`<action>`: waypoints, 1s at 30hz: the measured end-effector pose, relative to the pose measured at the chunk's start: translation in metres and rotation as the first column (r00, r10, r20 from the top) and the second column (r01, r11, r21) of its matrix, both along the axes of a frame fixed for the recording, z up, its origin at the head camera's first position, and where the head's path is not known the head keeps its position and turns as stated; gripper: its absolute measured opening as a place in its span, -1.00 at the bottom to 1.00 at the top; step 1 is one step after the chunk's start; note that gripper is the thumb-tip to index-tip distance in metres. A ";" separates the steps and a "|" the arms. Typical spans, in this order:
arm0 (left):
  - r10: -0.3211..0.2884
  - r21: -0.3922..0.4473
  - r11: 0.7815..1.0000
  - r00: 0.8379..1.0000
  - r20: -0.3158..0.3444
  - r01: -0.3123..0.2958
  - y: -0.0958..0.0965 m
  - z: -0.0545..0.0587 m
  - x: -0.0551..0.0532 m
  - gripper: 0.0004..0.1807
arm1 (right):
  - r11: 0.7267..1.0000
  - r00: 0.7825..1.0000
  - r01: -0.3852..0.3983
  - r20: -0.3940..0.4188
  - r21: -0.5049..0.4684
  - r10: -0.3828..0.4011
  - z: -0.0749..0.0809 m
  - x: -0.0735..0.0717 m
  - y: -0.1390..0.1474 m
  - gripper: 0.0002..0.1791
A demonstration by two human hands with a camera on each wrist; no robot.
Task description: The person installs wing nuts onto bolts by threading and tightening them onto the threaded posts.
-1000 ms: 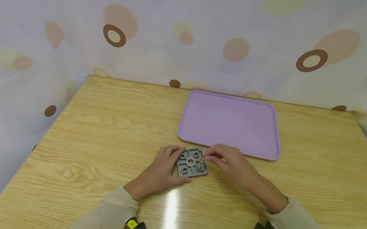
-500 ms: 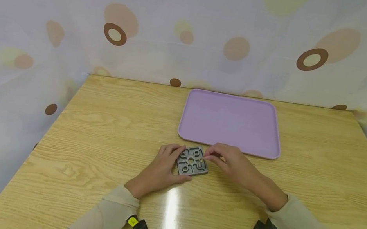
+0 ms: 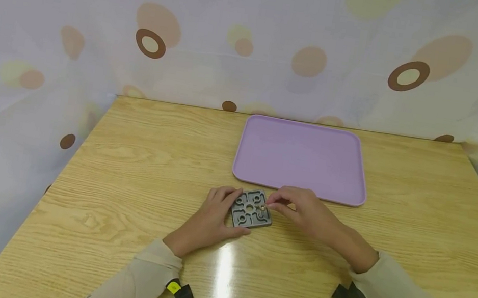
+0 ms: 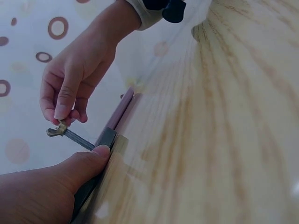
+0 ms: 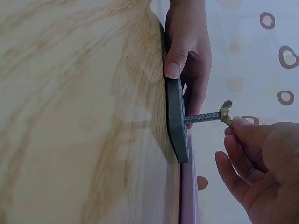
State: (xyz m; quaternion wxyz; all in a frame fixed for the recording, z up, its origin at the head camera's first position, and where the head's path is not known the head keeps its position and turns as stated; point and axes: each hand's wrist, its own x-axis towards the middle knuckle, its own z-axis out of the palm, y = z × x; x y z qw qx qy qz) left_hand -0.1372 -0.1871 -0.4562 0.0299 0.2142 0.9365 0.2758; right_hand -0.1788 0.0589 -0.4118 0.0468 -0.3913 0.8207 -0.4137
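A square grey metal plate (image 3: pixel 250 215) with several round holes lies on the wooden table. My left hand (image 3: pixel 208 220) grips it at the left, thumb along the near edge and fingers at the far side. A threaded bolt (image 5: pixel 202 117) stands up from the plate, and a brass wing nut (image 5: pixel 226 113) sits at its top end. Pinched between my right thumb and forefinger is one wing of that nut, with the right hand (image 3: pixel 304 213) just right of the plate. In the left wrist view, bare thread shows on the bolt (image 4: pixel 79 139) between nut and plate.
A lilac tray (image 3: pixel 297 192) lies just beyond the plate, close to my right hand. Behind the table (image 3: pixel 151 146) hangs a patterned cloth (image 3: pixel 286 22). A black device (image 3: pixel 183 295) is strapped at the left wrist, another (image 3: pixel 343 295) at the right.
The wing nut has turned a little on the bolt under my right fingers. My left hand and the plate stay in place; the head view has tipped down very slightly.
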 end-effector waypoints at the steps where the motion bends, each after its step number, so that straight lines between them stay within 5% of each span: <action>1: -0.001 -0.001 1.000 1.000 0.002 0.001 0.000 0.000 0.000 0.02 | 1.000 1.000 -0.001 0.000 0.001 0.001 0.000 0.000 0.000 -0.91; 30: -0.010 -0.002 1.000 1.000 -0.005 0.010 0.000 -0.001 0.000 0.01 | 0.998 0.994 -0.064 0.087 -0.008 0.064 0.001 -0.004 0.001 -0.89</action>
